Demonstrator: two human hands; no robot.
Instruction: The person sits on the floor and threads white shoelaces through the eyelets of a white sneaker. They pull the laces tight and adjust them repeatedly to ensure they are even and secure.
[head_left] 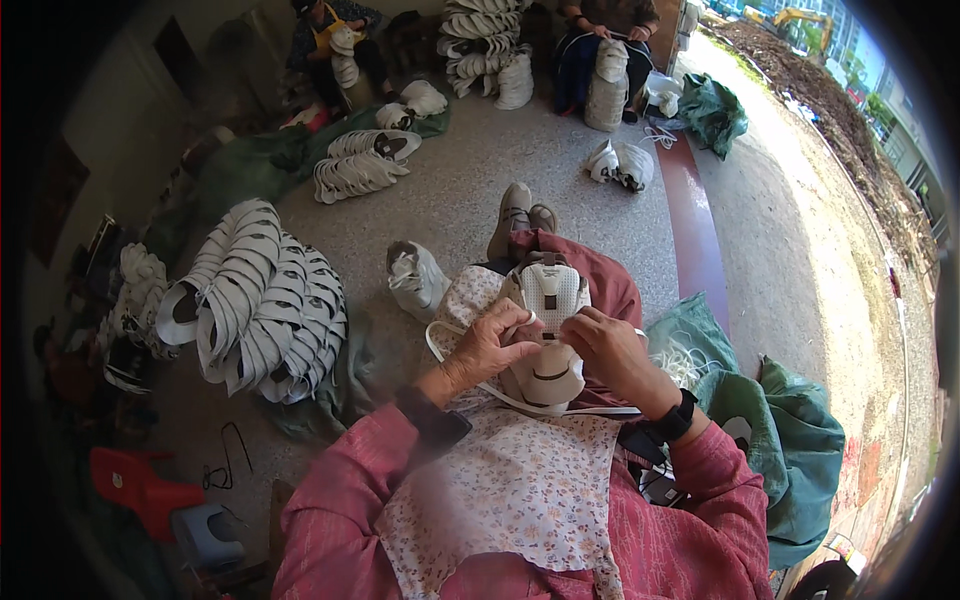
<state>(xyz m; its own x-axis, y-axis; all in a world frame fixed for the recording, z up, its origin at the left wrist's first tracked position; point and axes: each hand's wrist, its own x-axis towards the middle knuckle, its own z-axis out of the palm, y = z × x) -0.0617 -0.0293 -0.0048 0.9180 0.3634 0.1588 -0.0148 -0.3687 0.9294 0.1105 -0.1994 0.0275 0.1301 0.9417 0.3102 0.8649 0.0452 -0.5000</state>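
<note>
A pale beige and white shoe upper (551, 285) rests in my lap, its perforated white front pointing away from me. Over its middle, my left hand (492, 342) is closed, thumb and forefinger pinching a white shoelace. Close beside it, my right hand (612, 350) is closed over the upper's right side, fingertips pressed together; what they hold is hidden. A long white shoelace (437, 345) loops out left of the upper and passes below its near end. Under the work lies a flowered apron (500, 480).
Stacked white shoe uppers (265, 300) stand at the left, and another bundle (415, 280) by my left knee. Green sacking (790, 430) and loose laces (680, 362) lie right. A red stool (135, 490) is lower left. Two people sit at the far side with more uppers.
</note>
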